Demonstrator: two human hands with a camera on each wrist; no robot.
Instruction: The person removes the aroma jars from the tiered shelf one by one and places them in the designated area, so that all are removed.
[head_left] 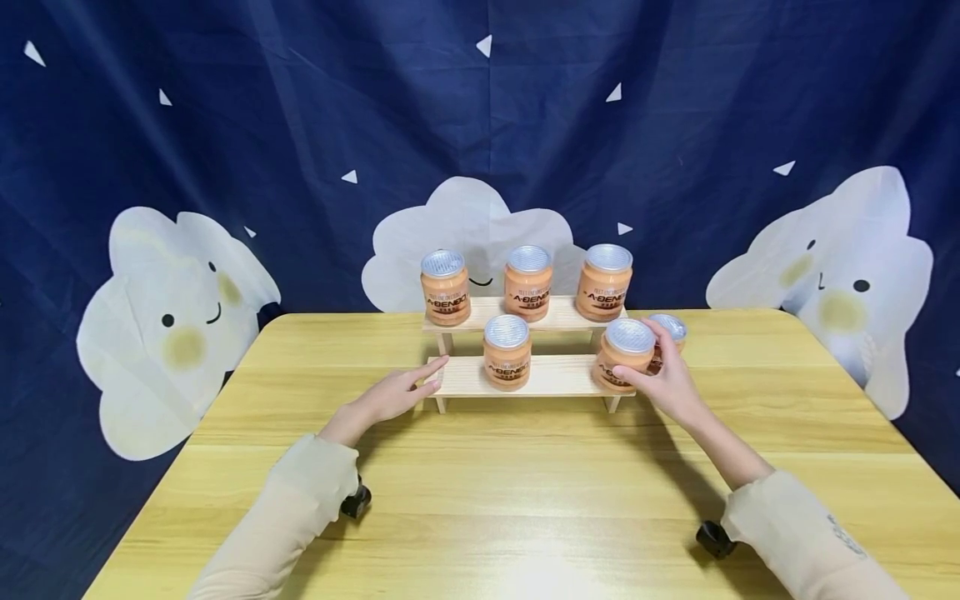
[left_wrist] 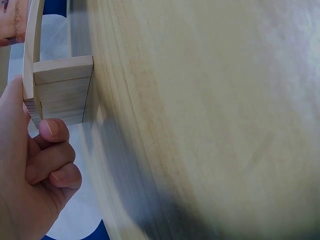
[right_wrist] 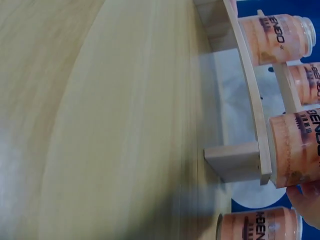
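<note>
A two-tier wooden stand (head_left: pixel 555 379) carries orange cans with silver lids. My right hand (head_left: pixel 670 385) grips one orange can (head_left: pixel 621 354) at the right end of the lower tier, with thumb and fingers on either side. In the right wrist view, that can (right_wrist: pixel 296 150) has its base at the board, and only part of the hand shows. My left hand (head_left: pixel 393 393) holds the left end of the lower tier. The left wrist view shows its fingers (left_wrist: pixel 52 160) curled below the board end. Another can (head_left: pixel 507 354) stands mid-tier.
Three cans stand along the upper tier, including a left can (head_left: pixel 446 290), a middle can (head_left: pixel 528 285) and a right can (head_left: pixel 604 285). One more can (head_left: pixel 670 329) stands on the wooden table (head_left: pixel 480 483) beyond the right hand. Behind hangs a dark blue cloud-print curtain (head_left: pixel 300 125).
</note>
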